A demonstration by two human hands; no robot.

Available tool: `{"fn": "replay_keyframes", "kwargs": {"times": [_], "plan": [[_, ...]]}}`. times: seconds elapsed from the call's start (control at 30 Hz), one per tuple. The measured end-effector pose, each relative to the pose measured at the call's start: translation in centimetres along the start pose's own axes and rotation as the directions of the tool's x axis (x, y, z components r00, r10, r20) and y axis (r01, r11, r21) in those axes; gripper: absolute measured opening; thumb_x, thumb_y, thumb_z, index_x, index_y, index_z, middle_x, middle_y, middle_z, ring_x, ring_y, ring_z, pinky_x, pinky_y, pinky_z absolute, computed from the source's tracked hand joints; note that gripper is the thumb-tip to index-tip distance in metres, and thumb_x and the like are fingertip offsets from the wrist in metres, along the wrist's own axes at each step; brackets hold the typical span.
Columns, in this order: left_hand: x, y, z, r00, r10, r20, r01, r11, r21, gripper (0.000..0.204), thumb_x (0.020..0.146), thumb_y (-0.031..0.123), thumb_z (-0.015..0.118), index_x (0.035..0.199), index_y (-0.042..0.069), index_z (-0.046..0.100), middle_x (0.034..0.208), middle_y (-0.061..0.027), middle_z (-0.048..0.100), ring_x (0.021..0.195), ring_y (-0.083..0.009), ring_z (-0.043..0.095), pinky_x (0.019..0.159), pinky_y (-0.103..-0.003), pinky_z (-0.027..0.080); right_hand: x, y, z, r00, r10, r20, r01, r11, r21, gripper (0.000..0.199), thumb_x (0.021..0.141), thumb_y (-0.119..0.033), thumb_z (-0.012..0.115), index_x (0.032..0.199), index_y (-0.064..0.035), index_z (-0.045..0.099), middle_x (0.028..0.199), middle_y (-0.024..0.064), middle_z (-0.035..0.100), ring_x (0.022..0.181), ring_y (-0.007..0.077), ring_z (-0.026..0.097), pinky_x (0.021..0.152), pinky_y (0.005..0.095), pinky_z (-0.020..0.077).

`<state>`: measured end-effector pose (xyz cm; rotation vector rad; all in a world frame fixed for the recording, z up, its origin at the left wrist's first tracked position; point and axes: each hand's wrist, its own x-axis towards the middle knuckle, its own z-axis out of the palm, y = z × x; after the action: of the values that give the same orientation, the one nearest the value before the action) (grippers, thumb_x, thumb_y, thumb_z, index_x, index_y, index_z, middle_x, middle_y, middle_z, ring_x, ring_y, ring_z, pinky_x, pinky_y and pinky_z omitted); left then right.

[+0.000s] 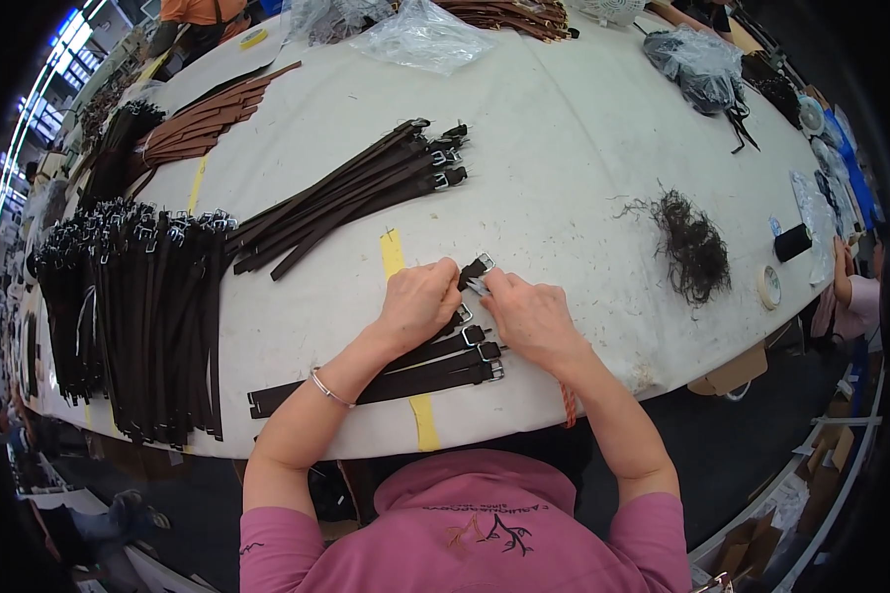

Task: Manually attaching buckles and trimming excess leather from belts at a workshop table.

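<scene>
My left hand (420, 304) is closed in a pinch on a dark brown strap (473, 272) near its silver buckle, above the table. In my right hand (534, 311) is a pair of small silver thread snips (478, 287), mostly covered by the fingers. Their blades lie close to the strap below the buckle. An orange cord (569, 405) hangs by my right forearm. Beneath my hands several more dark buckled straps (415, 381) lie side by side, buckles to the right. My left forearm covers part of them.
Many dark buckled straps (148, 326) are heaped at the left, with a fanned bundle (356, 198) beyond. Brown straps (208, 119) lie farther back. A tangle of dark thread (692, 247), a tape roll (769, 287) and a black spool (792, 243) sit at right. Another person (850, 296) is at the right.
</scene>
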<state>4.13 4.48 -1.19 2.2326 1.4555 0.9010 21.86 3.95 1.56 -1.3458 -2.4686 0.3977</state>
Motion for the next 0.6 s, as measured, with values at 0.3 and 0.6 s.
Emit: {"fn": "replay_keyframes", "kwargs": {"times": [0.3,0.6], "plan": [[0.0,0.3,-0.3,0.997,-0.012,0.075,0.01,0.999,0.031,0.005,0.076,0.007,0.053,0.078,0.003,0.05,0.066,-0.0137,0.057,0.061,-0.033,0.055,0.055,-0.04,0.043,0.0,-0.3,0.6,1.0,0.009,-0.023,-0.01,0.998,-0.063,0.011,0.076,-0.006,0.054,0.085,-0.0029,0.047,0.07,0.0108,0.058,0.056,0.0275,0.061,0.049,0.0374,0.0469],[0.1,0.5,-0.5,0.98,-0.021,0.196,-0.007,0.99,0.142,0.01,0.077,0.01,0.05,0.079,0.001,0.047,0.068,-0.0164,0.058,0.06,-0.0351,0.056,0.055,-0.043,0.044,-0.2,-0.7,1.0,0.999,0.01,-0.038,-0.014,0.994,-0.111,0.015,0.071,-0.002,0.053,0.086,-0.0034,0.047,0.071,0.0102,0.058,0.056,0.0264,0.062,0.048,0.0362,0.0475]]}}
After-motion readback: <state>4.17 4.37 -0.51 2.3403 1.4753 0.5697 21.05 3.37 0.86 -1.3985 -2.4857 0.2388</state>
